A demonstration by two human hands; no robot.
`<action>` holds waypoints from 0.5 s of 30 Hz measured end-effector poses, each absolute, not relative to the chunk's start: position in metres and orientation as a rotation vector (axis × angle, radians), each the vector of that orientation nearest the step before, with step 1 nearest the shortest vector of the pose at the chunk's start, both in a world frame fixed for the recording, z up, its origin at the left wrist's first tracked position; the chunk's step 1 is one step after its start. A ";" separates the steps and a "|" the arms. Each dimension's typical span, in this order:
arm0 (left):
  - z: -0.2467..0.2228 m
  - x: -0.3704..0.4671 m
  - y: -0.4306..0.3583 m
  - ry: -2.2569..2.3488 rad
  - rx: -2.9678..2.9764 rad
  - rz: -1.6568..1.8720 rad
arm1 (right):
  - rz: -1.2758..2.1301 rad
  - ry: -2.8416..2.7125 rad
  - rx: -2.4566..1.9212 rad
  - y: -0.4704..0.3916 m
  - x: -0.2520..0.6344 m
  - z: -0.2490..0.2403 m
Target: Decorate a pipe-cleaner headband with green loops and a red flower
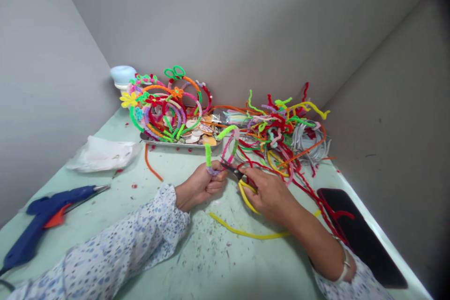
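My left hand (210,183) is closed around a fuzzy headband (228,132) wrapped in green, pink and purple. My right hand (269,192) grips scissors (236,171) with yellow handles. Their blades point left, beside the headband and close to the fingers of my left hand; whether they touch it cannot be made out. Below my right hand a yellow pipe cleaner (242,233) lies curved on the table, partly hidden by my right forearm.
A metal tray (176,144) holds shell-like pieces and decorated headbands. Tangled pipe cleaners (277,122) and wire (309,143) lie at the back right. A glue gun (45,215) and plastic bag (103,153) are left; a dark phone (365,239) is right.
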State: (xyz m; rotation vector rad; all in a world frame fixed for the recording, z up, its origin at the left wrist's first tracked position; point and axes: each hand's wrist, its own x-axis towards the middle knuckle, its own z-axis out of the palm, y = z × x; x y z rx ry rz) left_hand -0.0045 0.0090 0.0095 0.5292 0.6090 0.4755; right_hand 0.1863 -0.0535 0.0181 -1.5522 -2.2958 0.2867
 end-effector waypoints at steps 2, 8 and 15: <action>0.010 -0.004 0.008 0.614 0.532 0.481 | 0.271 -2.310 -1.554 -0.054 0.187 0.018; 0.009 -0.003 0.006 0.639 0.565 0.483 | 0.207 -2.319 -1.598 -0.056 0.186 0.023; 0.011 -0.002 0.004 0.662 0.596 0.506 | 0.169 -2.309 -1.648 -0.058 0.181 0.026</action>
